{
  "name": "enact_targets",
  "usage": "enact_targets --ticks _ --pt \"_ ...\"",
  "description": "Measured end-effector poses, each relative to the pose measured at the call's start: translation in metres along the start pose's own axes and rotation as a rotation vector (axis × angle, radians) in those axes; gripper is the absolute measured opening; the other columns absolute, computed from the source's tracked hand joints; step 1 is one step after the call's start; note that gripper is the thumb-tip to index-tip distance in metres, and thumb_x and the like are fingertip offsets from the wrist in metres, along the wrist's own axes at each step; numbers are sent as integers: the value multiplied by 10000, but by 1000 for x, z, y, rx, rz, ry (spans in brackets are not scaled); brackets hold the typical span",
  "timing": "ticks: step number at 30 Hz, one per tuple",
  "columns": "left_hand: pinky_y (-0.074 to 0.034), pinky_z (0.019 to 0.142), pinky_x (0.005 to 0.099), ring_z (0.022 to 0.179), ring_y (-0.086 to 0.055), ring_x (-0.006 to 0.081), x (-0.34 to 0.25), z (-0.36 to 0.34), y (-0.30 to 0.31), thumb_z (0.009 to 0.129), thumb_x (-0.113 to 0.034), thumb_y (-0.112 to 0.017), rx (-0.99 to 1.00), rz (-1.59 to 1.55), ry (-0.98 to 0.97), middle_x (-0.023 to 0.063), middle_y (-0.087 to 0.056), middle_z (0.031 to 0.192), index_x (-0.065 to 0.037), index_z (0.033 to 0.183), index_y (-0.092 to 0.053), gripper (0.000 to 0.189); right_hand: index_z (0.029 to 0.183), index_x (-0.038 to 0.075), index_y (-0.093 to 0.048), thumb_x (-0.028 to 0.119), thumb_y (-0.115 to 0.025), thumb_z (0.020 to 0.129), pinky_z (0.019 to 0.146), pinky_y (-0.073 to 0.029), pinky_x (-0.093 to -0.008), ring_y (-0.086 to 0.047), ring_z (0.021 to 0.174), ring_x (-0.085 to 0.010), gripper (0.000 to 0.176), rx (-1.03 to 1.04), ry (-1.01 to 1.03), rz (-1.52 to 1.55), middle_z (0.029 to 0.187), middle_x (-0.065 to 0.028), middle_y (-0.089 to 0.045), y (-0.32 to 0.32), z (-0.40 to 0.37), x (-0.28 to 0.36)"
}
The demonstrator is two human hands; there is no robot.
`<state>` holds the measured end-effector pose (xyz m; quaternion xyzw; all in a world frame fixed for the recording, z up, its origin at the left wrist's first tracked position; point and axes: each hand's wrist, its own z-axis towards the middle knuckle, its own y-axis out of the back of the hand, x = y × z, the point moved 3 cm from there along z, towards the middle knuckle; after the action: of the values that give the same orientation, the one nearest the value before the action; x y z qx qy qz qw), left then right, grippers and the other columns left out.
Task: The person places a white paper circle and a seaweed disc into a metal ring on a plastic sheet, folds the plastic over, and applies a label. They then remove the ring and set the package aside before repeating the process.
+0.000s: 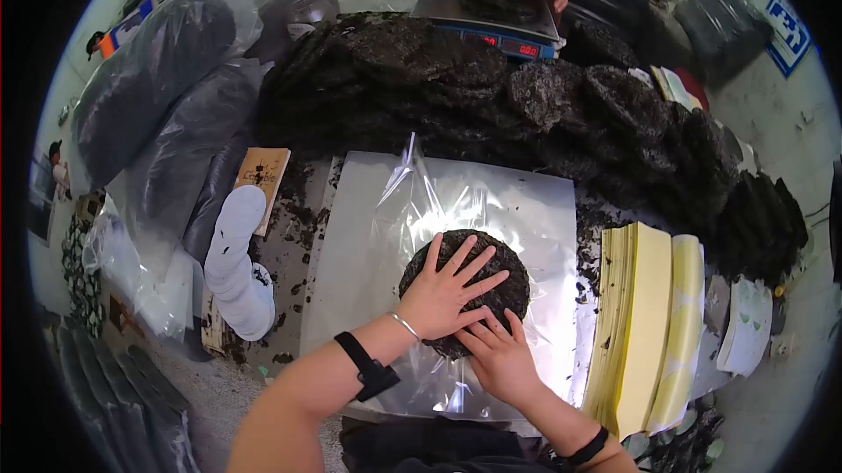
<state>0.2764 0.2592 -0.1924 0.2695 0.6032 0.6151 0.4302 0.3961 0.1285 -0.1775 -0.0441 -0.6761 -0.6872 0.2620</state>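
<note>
Head view: I observe left hand (pixel 443 297) and right hand (pixel 504 354) spread, apparently steadying the dark disc (pixel 511 278) flat over the white board (pixel 338 271).

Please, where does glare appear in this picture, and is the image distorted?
Head view: bright glare on the clear plastic film, above and below the seaweed-like disc; head view: the piled dark discs behind partly merge into black; head view: strong fisheye bending, with black corners.
</note>
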Motion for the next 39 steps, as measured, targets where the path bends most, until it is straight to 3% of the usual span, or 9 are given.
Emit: enact_targets --ticks 4,18,23,25,27,31,35,37,39 --pt "-45 1220 699 1576 -154 364 0 -4 -8 966 -634 -505 78 -37 25 83 -251 1702 -323 1620 -333 744 1206 81 -719 185 -836 783 1174 -356 -546 -569 1329 -341 451 -155 13 343 1306 -155 -664 13 -3 -27" --pt "-1 1228 653 1600 25 352 11 10 -49 952 -677 -441 594 -156 133 94 -48 1745 -306 1670 -111 873 1102 -51 -645 133 -619 860 1206 -337 -471 -526 1368 -355 305 -75 -82 -173 1345 -250 -620 -5 25 -37" --pt "42 1224 672 1599 2 362 -22 -1 -44 999 -555 -452 547 -351 240 151 -55 1735 -122 1662 -128 856 1064 -46 -656 81 -586 857 1190 -347 -503 -547 1321 -410 253 -99 -39 -54 1283 -254 -653 -7 21 -45" --pt "62 1221 668 1598 -6 359 -37 -10 -13 979 -628 -466 424 83 198 163 -94 1728 -192 1662 -187 857 1141 -37 -665 98 -582 917 1167 -382 -473 -572 1312 -358 275 -72 -3 25 1273 -219 -674 7 15 -59" --pt "77 1215 668 1598 -14 355 -32 -14 -5 937 -715 -480 250 62 177 160 -123 1724 -282 1653 -232 873 1214 6 -687 168 -643 963 1079 -449 -407 -620 1239 -275 302 -166 -318 988 1240 -152 -697 34 4 -73" --pt "103 1209 667 1600 19 347 -18 -8 -24 907 -808 -423 318 60 173 158 -74 1732 -346 1661 -162 922 1219 -26 -674 240 -702 970 911 -523 -329 -695 1023 -253 365 -785 -735 336 1065 -139 -735 41 -76 -83" --pt "142 1205 645 1601 75 326 -11 0 -42 886 -849 -399 471 39 209 145 42 1739 -378 1664 -53 972 1055 -37 -675 286 -712 981 639 -537 -290 -680 682 -196 333 231 -1110 1118 826 -130 -711 -34 -142 -41" --pt "136 1212 634 1601 87 325 -11 1 -42 881 -858 -392 491 36 214 147 45 1738 -372 1665 -47 985 887 24 -651 284 -633 1034 545 -482 -273 -608 557 -147 299 -137 -793 1632 727 -97 -680 14 -133 -19" --pt "171 1199 634 1592 147 324 -11 2 -41 880 -863 -377 512 61 209 135 110 1735 -376 1660 29 1005 707 71 -547 269 -554 1070 520 -466 -292 -579 499 -205 414 -258 -75 1916 701 -113 -666 76 -110 17"
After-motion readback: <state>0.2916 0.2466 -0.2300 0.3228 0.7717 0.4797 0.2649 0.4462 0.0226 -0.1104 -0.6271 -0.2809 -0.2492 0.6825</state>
